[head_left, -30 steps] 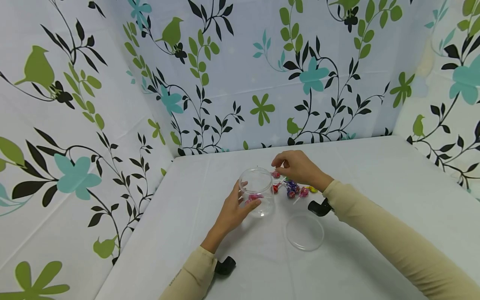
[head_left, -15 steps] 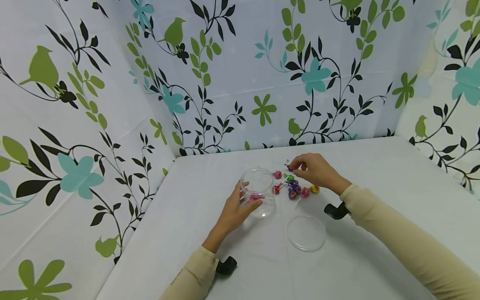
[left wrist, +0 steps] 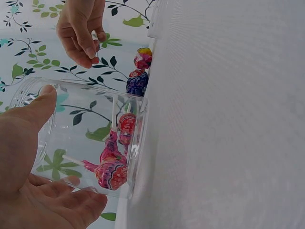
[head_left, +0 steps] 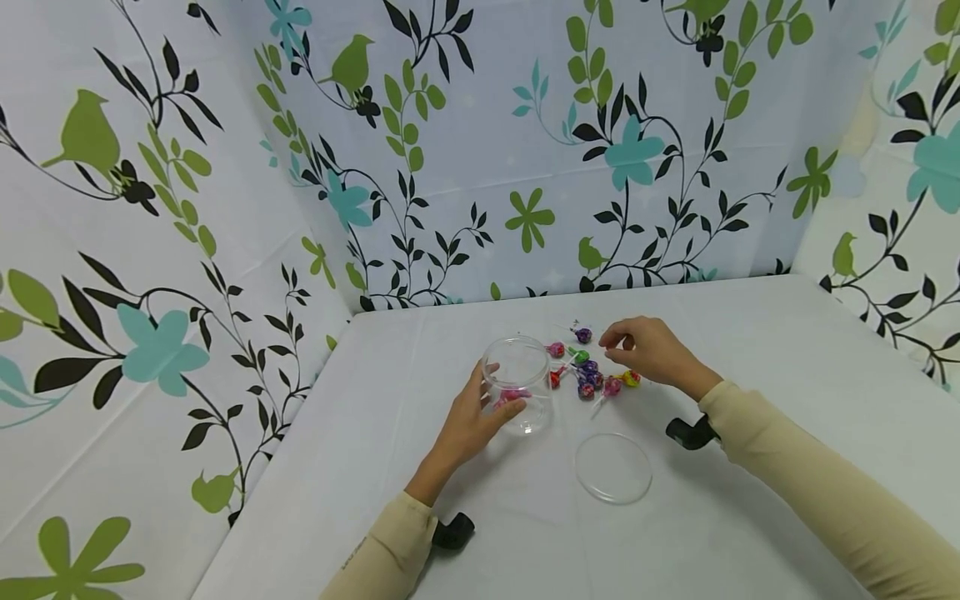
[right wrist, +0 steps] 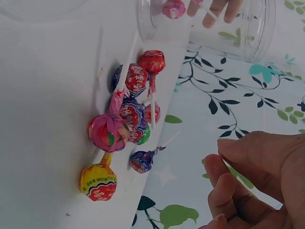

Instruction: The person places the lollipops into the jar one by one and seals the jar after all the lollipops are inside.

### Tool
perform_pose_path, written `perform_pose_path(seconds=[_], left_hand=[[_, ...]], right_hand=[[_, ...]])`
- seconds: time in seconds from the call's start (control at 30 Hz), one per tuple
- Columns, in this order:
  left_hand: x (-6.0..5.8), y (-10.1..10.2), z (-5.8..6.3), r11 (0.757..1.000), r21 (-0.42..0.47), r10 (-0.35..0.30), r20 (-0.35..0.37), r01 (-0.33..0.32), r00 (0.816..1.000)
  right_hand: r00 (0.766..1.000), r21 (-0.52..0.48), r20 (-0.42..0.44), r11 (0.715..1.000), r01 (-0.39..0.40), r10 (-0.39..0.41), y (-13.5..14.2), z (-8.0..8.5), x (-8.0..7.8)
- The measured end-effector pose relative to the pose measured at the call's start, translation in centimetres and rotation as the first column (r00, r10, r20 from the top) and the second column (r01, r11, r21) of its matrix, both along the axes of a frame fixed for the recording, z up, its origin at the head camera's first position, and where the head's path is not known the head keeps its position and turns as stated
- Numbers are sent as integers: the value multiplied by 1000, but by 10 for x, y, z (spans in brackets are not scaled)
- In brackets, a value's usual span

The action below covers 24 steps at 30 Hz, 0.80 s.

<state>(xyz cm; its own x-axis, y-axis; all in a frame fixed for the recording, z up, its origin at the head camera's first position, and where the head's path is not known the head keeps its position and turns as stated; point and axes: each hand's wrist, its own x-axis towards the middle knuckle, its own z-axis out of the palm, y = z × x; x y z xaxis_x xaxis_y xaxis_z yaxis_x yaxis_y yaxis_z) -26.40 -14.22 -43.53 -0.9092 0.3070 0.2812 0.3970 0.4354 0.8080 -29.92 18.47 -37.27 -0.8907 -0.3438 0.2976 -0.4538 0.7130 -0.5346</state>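
Observation:
My left hand (head_left: 468,425) grips a clear plastic jar (head_left: 517,417) from its left side, the thumb in front and fingers round the back. Inside the jar, pink-wrapped lollipops (left wrist: 112,171) lie at the bottom. A dark purple lollipop (head_left: 582,335) rests on the table at the far end of a loose group of lollipops. Just right of it hovers my right hand (head_left: 652,354), its fingers loosely bent and nothing between them. In the right wrist view, a yellow lollipop (right wrist: 97,183) and a pink lollipop (right wrist: 108,132) lie nearest the camera, with red, purple and green ones behind.
A clear round lid (head_left: 613,468) lies flat on the white table (head_left: 517,533), in front of the lollipops. Patterned cloth (head_left: 450,167) with leaves and birds hangs round the back and sides of the table.
My right hand moves right from beside the jar, sets the purple lollipop on the table behind the group and lets it go. The left hand and the jar stay in place.

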Motion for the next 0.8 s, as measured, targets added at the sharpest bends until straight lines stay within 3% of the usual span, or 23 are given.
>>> perform_pose_path(seconds=[0.8], left_hand=[[1,0,-1,1000,-9,1,-9,-1,1000]], right_hand=[[993,18,102,998,60,-62,26,-24,1]])
